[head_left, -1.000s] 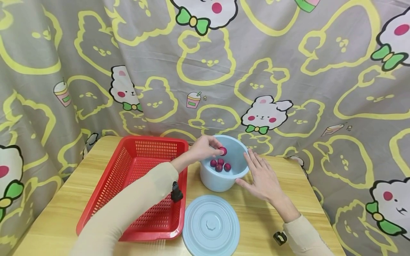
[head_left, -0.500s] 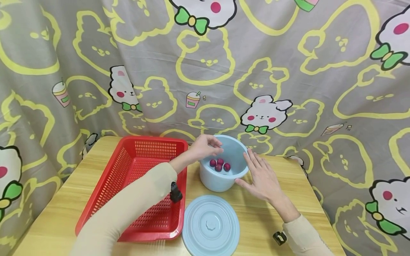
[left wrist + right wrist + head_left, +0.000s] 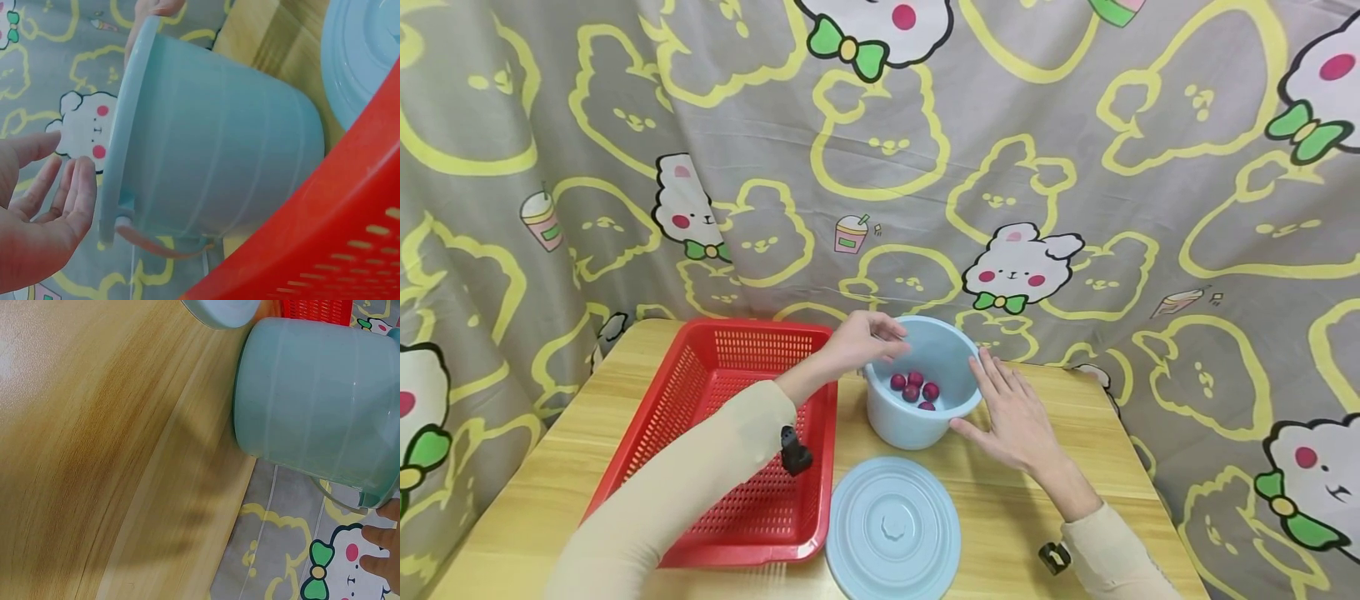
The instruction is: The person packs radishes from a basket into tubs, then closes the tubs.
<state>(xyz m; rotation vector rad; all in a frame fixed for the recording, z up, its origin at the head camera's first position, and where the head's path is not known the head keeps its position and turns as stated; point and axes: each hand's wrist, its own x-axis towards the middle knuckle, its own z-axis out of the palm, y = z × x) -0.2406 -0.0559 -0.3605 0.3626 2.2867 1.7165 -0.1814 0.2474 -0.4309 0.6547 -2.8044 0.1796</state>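
In the head view, a light blue bucket [image 3: 910,425] stands upright on the table with several small dark red plums [image 3: 912,392] at its bottom. My left hand [image 3: 867,340] is over the bucket's left rim, fingers loosely bent and nothing between them. The left wrist view shows the same hand [image 3: 47,219] with thumb and fingertips apart, beside the bucket's rim. On the opposite side, my right hand [image 3: 1013,414] rests straight, spread fingers against the rim. Only the fingertips [image 3: 378,537] of that hand appear in the right wrist view.
A red perforated basket [image 3: 822,500] lies to the left, partly under my left forearm. The round blue lid [image 3: 925,533] lies flat in front of the bucket. The bucket's handle [image 3: 159,249] hangs at its side. A patterned curtain [image 3: 895,167] hangs behind the wooden table [image 3: 1000,533].
One second ago my left hand pinched a plum above the bucket. It let go, and another plum now shows near the bucket's front wall. The left hand moved left; the right stayed.
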